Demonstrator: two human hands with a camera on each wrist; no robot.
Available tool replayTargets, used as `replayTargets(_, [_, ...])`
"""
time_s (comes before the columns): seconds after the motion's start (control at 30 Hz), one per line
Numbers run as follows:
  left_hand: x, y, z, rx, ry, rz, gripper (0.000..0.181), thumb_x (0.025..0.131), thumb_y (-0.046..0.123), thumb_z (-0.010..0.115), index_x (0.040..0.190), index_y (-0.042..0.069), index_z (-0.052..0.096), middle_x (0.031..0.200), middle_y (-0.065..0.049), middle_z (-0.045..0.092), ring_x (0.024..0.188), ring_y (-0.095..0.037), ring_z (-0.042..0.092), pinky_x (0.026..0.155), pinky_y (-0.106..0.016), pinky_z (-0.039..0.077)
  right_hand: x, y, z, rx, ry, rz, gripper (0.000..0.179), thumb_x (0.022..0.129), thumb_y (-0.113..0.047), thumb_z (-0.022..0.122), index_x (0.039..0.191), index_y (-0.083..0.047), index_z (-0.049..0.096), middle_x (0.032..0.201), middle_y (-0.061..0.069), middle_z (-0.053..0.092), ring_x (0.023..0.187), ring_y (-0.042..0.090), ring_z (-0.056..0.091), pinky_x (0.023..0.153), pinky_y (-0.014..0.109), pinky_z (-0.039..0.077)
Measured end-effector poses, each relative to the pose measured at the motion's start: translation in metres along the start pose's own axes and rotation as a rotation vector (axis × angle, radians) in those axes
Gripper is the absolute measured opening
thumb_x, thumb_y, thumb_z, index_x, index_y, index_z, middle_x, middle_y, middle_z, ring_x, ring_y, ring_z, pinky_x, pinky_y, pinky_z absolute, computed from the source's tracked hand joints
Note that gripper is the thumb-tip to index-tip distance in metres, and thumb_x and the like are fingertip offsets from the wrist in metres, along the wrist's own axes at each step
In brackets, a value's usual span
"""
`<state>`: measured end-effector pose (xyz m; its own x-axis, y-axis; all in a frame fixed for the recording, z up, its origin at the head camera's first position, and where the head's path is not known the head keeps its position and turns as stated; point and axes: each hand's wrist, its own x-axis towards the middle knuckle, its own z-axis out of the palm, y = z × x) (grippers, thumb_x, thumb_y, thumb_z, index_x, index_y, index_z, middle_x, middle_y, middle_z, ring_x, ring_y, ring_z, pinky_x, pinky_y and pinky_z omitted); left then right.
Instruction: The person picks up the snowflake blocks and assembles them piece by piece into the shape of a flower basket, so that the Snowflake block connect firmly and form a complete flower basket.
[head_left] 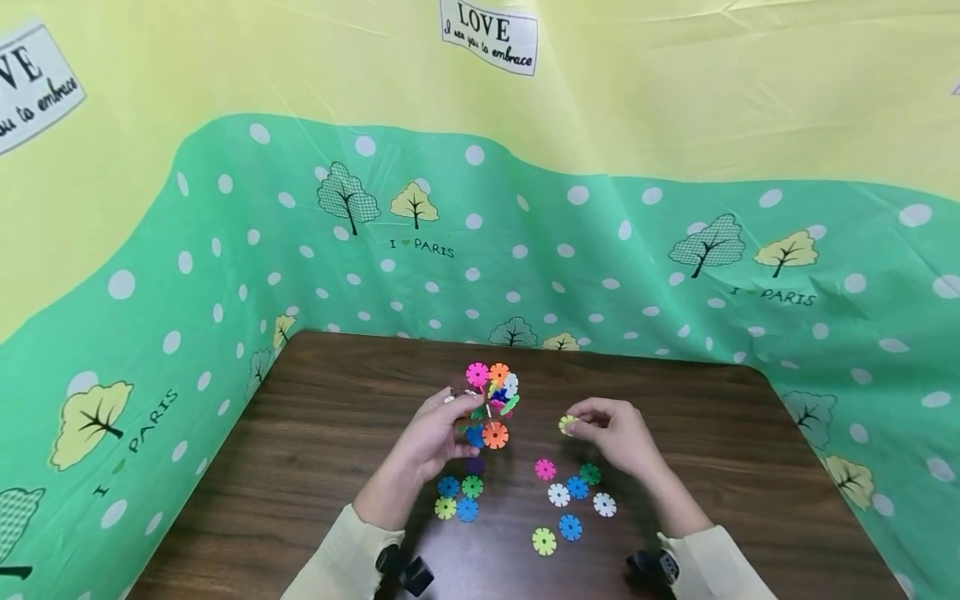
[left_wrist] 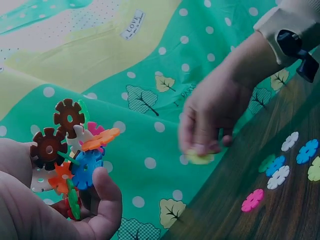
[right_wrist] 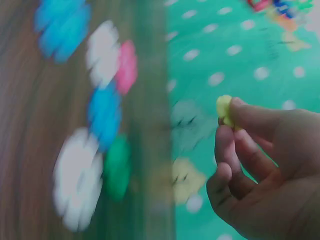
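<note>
While the left hand (head_left: 433,437) curled its fingers round the cluster (head_left: 498,396), the right hand (head_left: 617,429), fingers nearly closed, pinched a disc (head_left: 567,425) right of the cluster.

Hands: two, left hand (head_left: 433,435) and right hand (head_left: 611,429). Table (head_left: 330,425): one. Cluster of joined discs (head_left: 498,395): one; exact disc count not determinable. Held yellow disc (head_left: 567,425): one. Loose discs (head_left: 576,527) on the table: twelve, comprising four blue (head_left: 467,510), two yellow (head_left: 543,542), two white (head_left: 558,496), two green (head_left: 591,474), one pink (head_left: 545,470), one purple (head_left: 475,466).
</note>
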<state>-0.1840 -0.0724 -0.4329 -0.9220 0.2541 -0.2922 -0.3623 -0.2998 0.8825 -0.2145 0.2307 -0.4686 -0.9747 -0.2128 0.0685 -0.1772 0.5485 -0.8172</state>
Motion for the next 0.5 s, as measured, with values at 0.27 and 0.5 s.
replayTargets(0.27, [0.003, 0.001, 0.000, -0.002, 0.030, -0.005, 0.047, 0.095, 0.033, 0.071, 0.129, 0.008, 0.051, 0.090, 0.005, 0.068, 0.063, -0.013, 0.059, 0.057, -0.031, 0.054, 0.001, -0.041, 0.019, 0.426, -0.076, 0.018, 0.025, 0.094, -0.021, 0.076, 0.105, 0.001, 0.072, 0.089, 0.010, 0.077, 0.077, 0.019, 0.071, 0.068, 0.037, 0.059])
replayTargets(0.5, [0.004, 0.001, -0.002, -0.001, 0.052, 0.001, 0.024, 0.095, 0.034, 0.071, 0.105, 0.016, 0.061, 0.083, 0.005, 0.073, 0.062, -0.015, 0.063, 0.061, -0.034, 0.054, 0.004, -0.052, 0.038, 0.461, -0.188, 0.012, 0.024, 0.093, -0.021, 0.077, 0.102, 0.001, 0.073, 0.084, 0.004, 0.072, 0.071, 0.021, 0.062, 0.063, 0.032, 0.057])
